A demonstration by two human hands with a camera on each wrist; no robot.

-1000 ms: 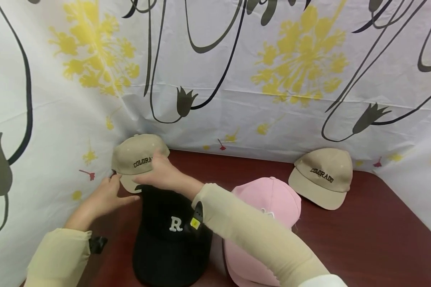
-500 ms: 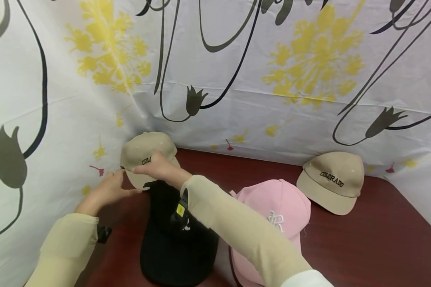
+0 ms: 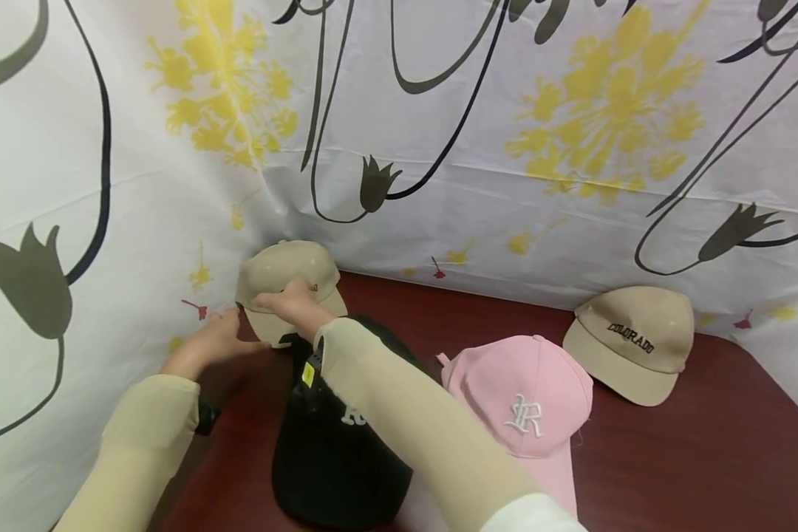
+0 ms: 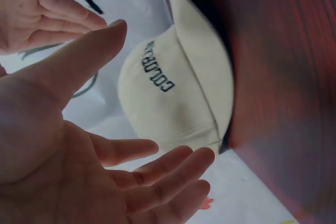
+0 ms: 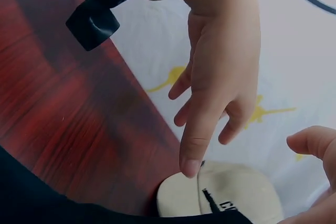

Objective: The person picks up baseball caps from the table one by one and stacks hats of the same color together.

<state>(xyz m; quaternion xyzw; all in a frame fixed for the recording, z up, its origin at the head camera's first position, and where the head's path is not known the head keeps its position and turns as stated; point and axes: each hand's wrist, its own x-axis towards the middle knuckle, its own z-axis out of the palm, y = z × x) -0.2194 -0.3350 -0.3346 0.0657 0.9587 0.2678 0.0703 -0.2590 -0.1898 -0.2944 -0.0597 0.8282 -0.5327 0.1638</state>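
A beige baseball cap (image 3: 284, 264) with dark COLORADO lettering stands in the far left corner, brim toward the wearer. My left hand (image 3: 206, 343) is at its left side, fingers extended near the crown and brim edge; contact cannot be told. In the left wrist view, the left hand (image 4: 100, 145) has its thumb apart from its fingers. My right hand (image 3: 297, 304) hovers in front of the crown, hiding most of the lettering. Only part of the right hand (image 5: 317, 166) appears in the right wrist view. A black baseball cap (image 3: 339, 473) lies below, partly covered by the right forearm.
A pink baseball cap (image 3: 525, 391) with a white emblem sits right of the black one. Another beige COLORADO cap (image 3: 638, 340) rests farther right on the dark red table (image 3: 698, 458). Patterned white cloth (image 3: 465, 185) borders the table behind and at the sides.
The head view has turned slightly left, so everything shifts right. Relative to the far left beige cap, my right hand has moved left, and its forearm uncovers the pink cap's emblem.
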